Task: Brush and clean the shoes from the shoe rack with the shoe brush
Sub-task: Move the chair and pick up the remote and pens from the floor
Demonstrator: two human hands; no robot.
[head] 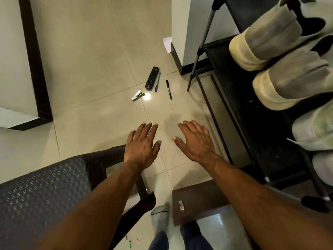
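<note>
**Hands empty, no brush in sight: risk of a false start**

We go big to small. The black metal-framed shoe rack (pixel 255 109) fills the right side, with a pair of grey-beige high-top shoes with cream soles (pixel 281 73) on an upper shelf and paler shoes (pixel 313 127) further along it. The dark woven plastic chair (pixel 45 192) sits lower left. Our left hand (pixel 142 147) and right hand (pixel 195 139) hover palm-down over the pale tiled floor (pixel 90 69), fingers spread flat, gripping nothing, well apart from the shoes.

Main risk: we see no shoe brush anywhere; it may lie out of frame, so reaching for the shoes first means juggling a shoe while hunting for it.

Second risk: small clutter on the floor ahead, namely a black remote control (pixel 152 77), a blue pen (pixel 157 82), a black marker (pixel 168 89) and a small stapler-like item (pixel 137 95) (too small to be sure). Stepping forward could kick or crush these.

Third: pulling one high-top could drag its touching neighbour off the shelf.
</note>
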